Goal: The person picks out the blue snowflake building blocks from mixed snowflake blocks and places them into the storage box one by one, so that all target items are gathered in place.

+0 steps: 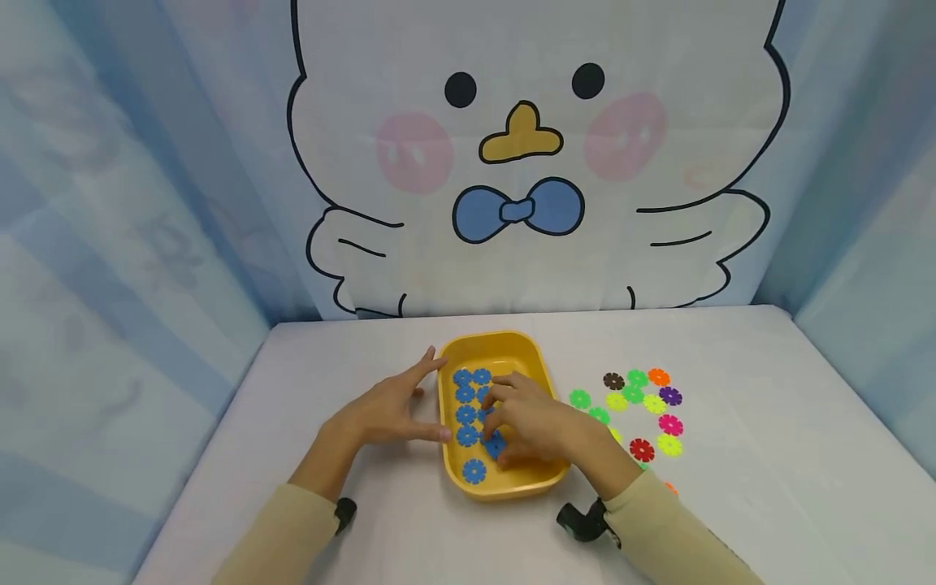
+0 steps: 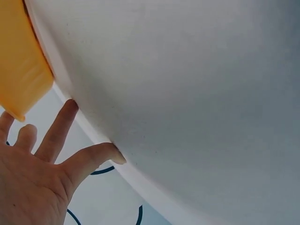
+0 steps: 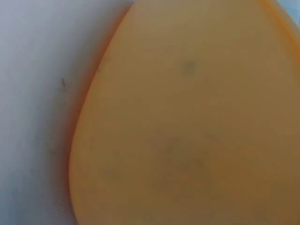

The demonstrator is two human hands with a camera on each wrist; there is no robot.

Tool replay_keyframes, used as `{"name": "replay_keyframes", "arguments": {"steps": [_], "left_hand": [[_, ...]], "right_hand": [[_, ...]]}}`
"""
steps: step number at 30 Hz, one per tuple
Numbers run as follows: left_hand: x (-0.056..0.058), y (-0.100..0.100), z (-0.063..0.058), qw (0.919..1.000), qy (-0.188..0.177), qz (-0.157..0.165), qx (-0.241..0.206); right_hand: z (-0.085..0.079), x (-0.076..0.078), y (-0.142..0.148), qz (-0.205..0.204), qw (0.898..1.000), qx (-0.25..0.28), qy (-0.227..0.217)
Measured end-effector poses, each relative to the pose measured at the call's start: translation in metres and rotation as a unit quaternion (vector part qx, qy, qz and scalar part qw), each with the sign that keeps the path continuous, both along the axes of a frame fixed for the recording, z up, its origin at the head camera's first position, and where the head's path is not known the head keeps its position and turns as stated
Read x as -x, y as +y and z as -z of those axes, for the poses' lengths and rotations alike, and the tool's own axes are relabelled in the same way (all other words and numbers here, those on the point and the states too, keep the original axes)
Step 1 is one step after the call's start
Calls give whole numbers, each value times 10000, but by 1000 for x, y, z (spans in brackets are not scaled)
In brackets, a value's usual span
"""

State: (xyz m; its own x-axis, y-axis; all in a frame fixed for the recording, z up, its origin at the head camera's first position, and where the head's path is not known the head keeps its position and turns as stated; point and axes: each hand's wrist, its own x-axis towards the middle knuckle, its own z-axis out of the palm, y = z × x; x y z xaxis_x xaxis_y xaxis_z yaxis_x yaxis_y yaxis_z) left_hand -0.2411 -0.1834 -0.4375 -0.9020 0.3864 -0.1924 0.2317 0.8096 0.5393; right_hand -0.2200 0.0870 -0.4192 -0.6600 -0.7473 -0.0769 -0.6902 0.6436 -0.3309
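Note:
A yellow tray [image 1: 504,491] lies on the white table, holding several blue notched plastic discs [image 1: 474,471], mostly lined up in two columns along its left half. My left hand [image 1: 395,410] is spread at the tray's left side, thumb and a fingertip at the rim; in the left wrist view its fingers look extended beside the tray's wall. Over the tray's right half is my right hand [image 1: 530,418], fingers bent. It appears to pinch a tilted blue disc [image 1: 494,444] between thumb and finger. Part of the second column is hidden under this hand, which the right wrist view does not show.
Right of the tray, loose notched discs in other colours lie scattered, among them a red disc [image 1: 642,450], a purple disc [image 1: 670,396] and a brown disc [image 1: 613,381]. A curtain with a cartoon face [image 1: 522,268] hangs behind the table.

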Motion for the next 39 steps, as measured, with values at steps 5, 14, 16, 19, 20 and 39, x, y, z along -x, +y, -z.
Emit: {"name": "replay_keyframes", "arguments": {"steps": [5,14,16,19,20,39], "left_hand": [[1,2,0,10000,26,2,13],[-2,-2,0,10000,44,-41,-42],[-3,-2,1,10000,41,-48,-42],[-4,-2,1,10000,31,-65,-23],[-4,-2,1,10000,21,-79,-14],[-6,-18,4,9993,-83,-332,-175]], "right_hand": [[4,-4,1,-34,9996,-234,166],[9,-8,-5,-136,9986,-396,329],[9,-9,-5,-170,9984,-425,319],[10,-11,-6,-217,9983,-467,285],[10,-11,-7,-244,9981,-488,281],[-3,-12,5,-240,9973,520,453]]}}
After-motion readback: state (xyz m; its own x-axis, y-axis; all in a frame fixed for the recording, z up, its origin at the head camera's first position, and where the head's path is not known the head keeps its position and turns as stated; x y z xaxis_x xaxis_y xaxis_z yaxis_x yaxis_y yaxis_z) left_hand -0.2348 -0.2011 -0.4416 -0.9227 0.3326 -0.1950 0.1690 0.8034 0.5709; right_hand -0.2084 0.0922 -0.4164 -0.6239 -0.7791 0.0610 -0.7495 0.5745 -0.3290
